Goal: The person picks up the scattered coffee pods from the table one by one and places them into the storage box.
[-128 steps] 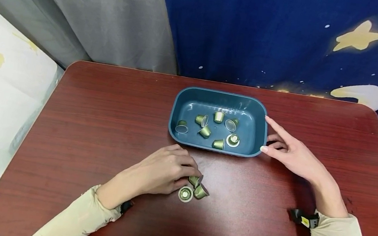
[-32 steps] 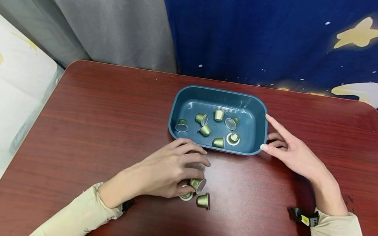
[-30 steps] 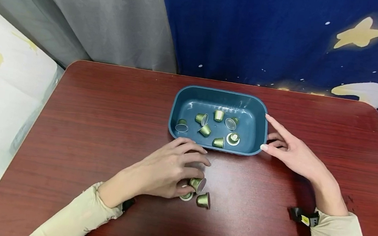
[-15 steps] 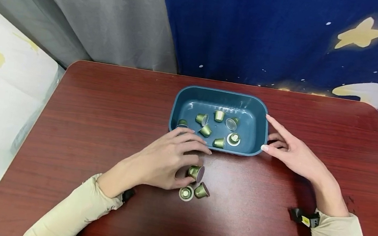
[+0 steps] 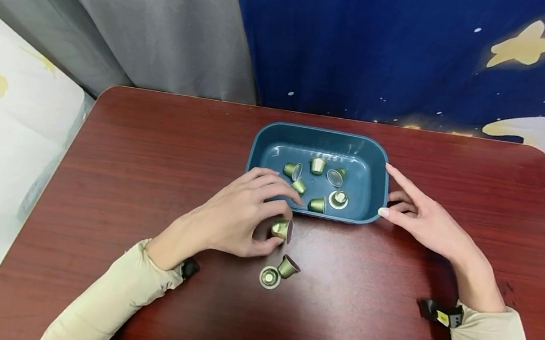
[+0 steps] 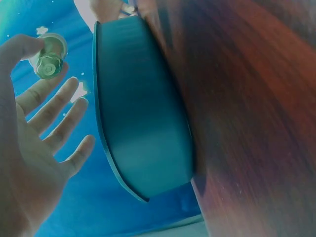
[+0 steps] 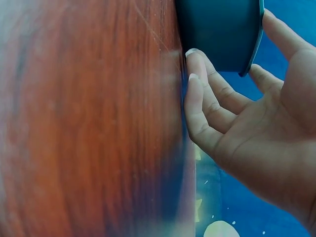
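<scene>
With thumb and index finger, my left hand (image 5: 238, 214) pinches a green coffee capsule (image 5: 281, 229) just in front of a blue plastic bin (image 5: 363, 188). Its other fingers spread over the bin's near left rim; the left wrist view shows the held capsule (image 6: 49, 61) clear of the bin's wall (image 6: 138, 113). Several green capsules lie inside, among them an upright one (image 5: 338, 199). Two more are on the table: a tilted capsule (image 5: 289, 267) touching an upright capsule (image 5: 269, 277). At the bin's right end, thumb and index fingertip of my right hand (image 5: 424, 220) touch the rim.
The dark red wooden table (image 5: 162, 151) carries all of this. Behind its far edge hang a grey curtain (image 5: 168, 21) and a blue curtain (image 5: 369, 46) with stars. Black straps with small devices sit at both wrists, the right strap (image 5: 441, 314) more visible.
My left hand has lifted one capsule off the table group and carried it up toward the bin, now hiding the bin's leftmost capsule. The two remaining table capsules shifted slightly. My right hand stays put.
</scene>
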A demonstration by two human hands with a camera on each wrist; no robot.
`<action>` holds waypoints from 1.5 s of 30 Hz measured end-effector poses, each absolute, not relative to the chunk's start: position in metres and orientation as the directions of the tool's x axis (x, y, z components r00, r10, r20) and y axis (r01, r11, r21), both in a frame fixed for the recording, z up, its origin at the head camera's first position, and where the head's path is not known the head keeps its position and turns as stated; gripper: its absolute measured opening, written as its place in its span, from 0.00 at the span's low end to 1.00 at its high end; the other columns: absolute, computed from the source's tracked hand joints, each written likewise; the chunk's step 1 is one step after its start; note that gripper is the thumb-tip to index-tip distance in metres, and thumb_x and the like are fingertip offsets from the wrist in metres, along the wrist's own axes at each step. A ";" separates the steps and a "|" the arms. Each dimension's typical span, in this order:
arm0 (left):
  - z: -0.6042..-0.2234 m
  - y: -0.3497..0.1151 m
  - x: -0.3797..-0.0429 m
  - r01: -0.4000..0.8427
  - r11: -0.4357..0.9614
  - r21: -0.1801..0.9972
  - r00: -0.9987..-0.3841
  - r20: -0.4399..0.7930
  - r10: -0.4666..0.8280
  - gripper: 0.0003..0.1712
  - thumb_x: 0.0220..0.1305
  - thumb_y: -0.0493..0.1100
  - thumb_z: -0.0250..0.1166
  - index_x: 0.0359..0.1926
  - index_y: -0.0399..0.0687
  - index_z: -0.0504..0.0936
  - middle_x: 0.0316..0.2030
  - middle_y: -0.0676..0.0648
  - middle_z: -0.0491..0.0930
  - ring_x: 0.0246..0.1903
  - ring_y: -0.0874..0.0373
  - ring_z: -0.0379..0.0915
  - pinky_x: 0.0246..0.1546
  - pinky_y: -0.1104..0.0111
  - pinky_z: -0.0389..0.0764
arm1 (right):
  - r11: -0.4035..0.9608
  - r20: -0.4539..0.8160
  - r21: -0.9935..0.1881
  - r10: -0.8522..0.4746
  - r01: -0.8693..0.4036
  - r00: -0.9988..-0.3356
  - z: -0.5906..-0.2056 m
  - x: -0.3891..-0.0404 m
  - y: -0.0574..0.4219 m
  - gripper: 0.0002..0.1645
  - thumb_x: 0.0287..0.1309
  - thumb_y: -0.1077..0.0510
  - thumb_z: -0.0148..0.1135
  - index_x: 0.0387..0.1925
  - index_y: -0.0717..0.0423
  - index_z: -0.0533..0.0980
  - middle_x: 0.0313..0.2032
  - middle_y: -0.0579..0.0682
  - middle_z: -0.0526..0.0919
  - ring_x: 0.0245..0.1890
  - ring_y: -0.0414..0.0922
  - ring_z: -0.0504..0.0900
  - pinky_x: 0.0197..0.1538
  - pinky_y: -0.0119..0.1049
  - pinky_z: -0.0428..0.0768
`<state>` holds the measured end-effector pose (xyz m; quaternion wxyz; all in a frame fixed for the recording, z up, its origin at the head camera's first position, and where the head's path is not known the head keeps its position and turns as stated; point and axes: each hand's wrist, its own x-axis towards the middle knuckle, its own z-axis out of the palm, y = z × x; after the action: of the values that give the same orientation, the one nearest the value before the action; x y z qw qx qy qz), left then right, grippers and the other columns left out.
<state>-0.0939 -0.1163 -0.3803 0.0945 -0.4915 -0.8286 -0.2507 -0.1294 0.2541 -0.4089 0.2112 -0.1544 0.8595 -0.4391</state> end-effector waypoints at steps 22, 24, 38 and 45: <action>-0.383 -0.123 -0.134 0.859 0.453 0.237 -0.510 0.451 0.732 0.12 0.57 0.53 0.65 0.33 0.52 0.87 0.52 0.51 0.80 0.54 0.53 0.71 0.62 0.57 0.64 | 0.564 -0.230 -0.822 -0.458 -0.081 -0.859 -0.410 -0.130 0.255 0.48 0.67 0.53 0.63 0.77 0.23 0.46 0.50 0.54 0.80 0.45 0.43 0.83 0.46 0.22 0.76; -0.384 -0.122 -0.137 0.861 0.452 0.232 -0.507 0.453 0.733 0.13 0.57 0.54 0.66 0.33 0.52 0.88 0.52 0.51 0.80 0.53 0.53 0.71 0.62 0.57 0.64 | 0.561 -0.232 -0.824 -0.458 -0.077 -0.858 -0.411 -0.129 0.256 0.48 0.68 0.53 0.63 0.77 0.24 0.46 0.50 0.54 0.80 0.45 0.42 0.83 0.46 0.22 0.76; -0.388 -0.128 -0.148 0.845 0.502 0.185 -0.531 0.405 0.744 0.15 0.58 0.55 0.65 0.37 0.52 0.89 0.49 0.51 0.81 0.54 0.51 0.71 0.62 0.57 0.64 | 0.562 -0.229 -0.823 -0.464 -0.085 -0.856 -0.410 -0.130 0.255 0.49 0.67 0.53 0.63 0.77 0.24 0.46 0.51 0.55 0.80 0.45 0.44 0.83 0.46 0.22 0.76; -0.386 -0.127 -0.156 0.833 0.524 0.180 -0.551 0.358 0.754 0.16 0.57 0.56 0.70 0.40 0.53 0.90 0.50 0.51 0.82 0.56 0.51 0.70 0.62 0.57 0.64 | 0.567 -0.235 -0.819 -0.465 -0.083 -0.854 -0.408 -0.131 0.254 0.48 0.68 0.52 0.62 0.77 0.25 0.46 0.51 0.56 0.79 0.45 0.40 0.83 0.46 0.22 0.76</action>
<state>-0.1558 -0.1273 -0.3863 0.1184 -0.4587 -0.8647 -0.1668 -0.1310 0.2544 -0.4083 0.2185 -0.1595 0.8578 -0.4370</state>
